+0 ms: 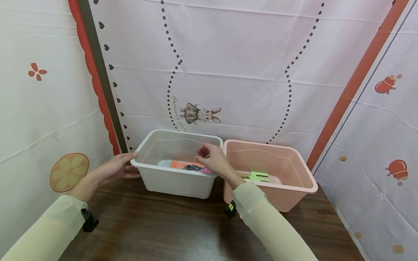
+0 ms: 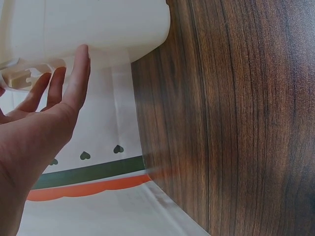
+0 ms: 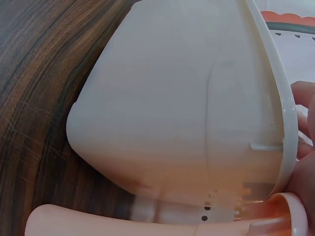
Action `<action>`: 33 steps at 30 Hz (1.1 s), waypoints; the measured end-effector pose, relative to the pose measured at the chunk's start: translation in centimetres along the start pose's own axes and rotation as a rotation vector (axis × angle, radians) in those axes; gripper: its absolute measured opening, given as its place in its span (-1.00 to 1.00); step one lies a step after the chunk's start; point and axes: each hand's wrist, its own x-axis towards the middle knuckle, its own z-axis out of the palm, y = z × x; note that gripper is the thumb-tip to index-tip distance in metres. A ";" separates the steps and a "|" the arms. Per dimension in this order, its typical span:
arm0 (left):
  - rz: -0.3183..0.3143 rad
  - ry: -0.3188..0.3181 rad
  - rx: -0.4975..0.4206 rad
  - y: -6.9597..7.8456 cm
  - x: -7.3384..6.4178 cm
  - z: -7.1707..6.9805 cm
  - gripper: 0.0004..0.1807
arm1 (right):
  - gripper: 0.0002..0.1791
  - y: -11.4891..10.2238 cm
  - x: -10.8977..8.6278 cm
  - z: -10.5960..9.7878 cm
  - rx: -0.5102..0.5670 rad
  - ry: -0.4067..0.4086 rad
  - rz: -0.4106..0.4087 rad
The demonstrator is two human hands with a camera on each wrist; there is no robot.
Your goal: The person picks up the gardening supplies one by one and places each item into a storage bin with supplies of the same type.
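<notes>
A white plastic bin [image 1: 176, 184] stands on the table, with an orange item [image 1: 177, 164], a black-and-grey patterned item [image 1: 193, 168] and a pink item [image 1: 206, 170] on its floor; their kinds are unclear. At its left end, my left hand [image 1: 115, 169] holds the rim, thumb on top and fingers below outside. In the left wrist view its fingers [image 2: 78, 78] are near the bin's handle opening. My right hand [image 1: 212, 158] hovers over the bin's right part, fingers loosely curled, nothing visible in them. The right wrist view shows the right hand [image 3: 306, 125] only partly, behind the rim.
To the right stands a pink bin [image 1: 308, 189], close against the white one. Inside it lies a small green garden fork [image 1: 259, 174], its handle partly hidden by my right arm. Printed cloth [image 1: 238, 72] hangs behind and at both sides of the dark wooden table [image 1: 163, 224].
</notes>
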 end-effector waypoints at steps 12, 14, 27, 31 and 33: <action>-0.024 0.017 -0.014 0.4 0.2 -0.2 -0.17 | -0.91 -0.3 0.0 -0.1 -0.044 0.096 -0.145; -0.033 0.023 -0.004 0.5 0.3 -0.1 -0.18 | -0.90 -0.3 -0.1 -0.1 -0.046 0.107 -0.150; -0.067 0.119 0.269 2.9 1.4 1.6 -0.28 | -0.77 -1.2 -1.0 -2.4 0.222 0.131 -0.051; -0.052 0.249 0.492 4.0 1.4 2.2 -0.21 | -0.74 -1.8 -2.1 -4.1 0.217 0.057 -0.059; -0.009 0.321 0.614 4.6 1.2 2.7 -0.17 | -0.72 -2.1 -2.7 -5.0 0.186 0.026 -0.065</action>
